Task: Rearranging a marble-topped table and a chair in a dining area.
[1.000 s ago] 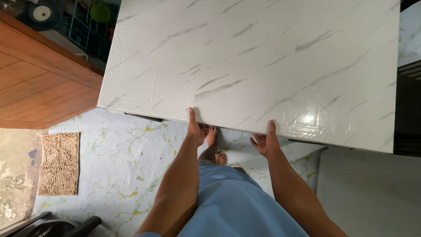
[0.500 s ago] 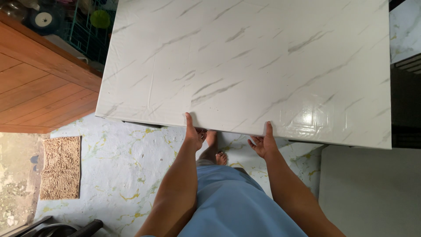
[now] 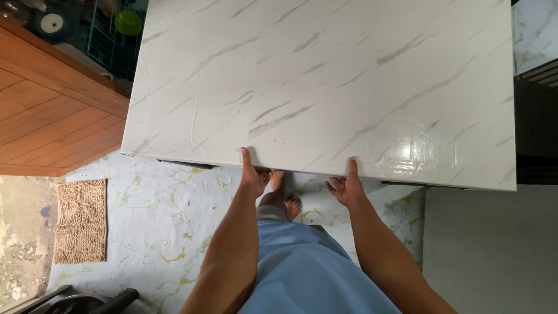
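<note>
At six o'clock a light blue garment (image 3: 314,273) is seen, with a bare foot (image 3: 289,204) on the marbled floor (image 3: 168,232) just beyond it. The near edge of a white marble-patterned tabletop (image 3: 325,81) is gripped by both hands: the left hand (image 3: 253,174) is clasped on it at about seven o'clock of the board, thumb laid on top and fingers curled beneath, and the right hand (image 3: 347,185) is clasped likewise at about five o'clock. The step in hand is judged to be the shifting or lifting of the table by this edge; an even pull from both hands would be called for, so that the top is not skewed.

At nine o'clock a woven mat (image 3: 81,221) lies on the floor, and a wooden panel (image 3: 46,116) is seen beyond it. At eleven o'clock a teal wire rack (image 3: 99,40) is seen, in which a green bowl-like thing (image 3: 128,22) is held; its other contents cannot be made out.
</note>
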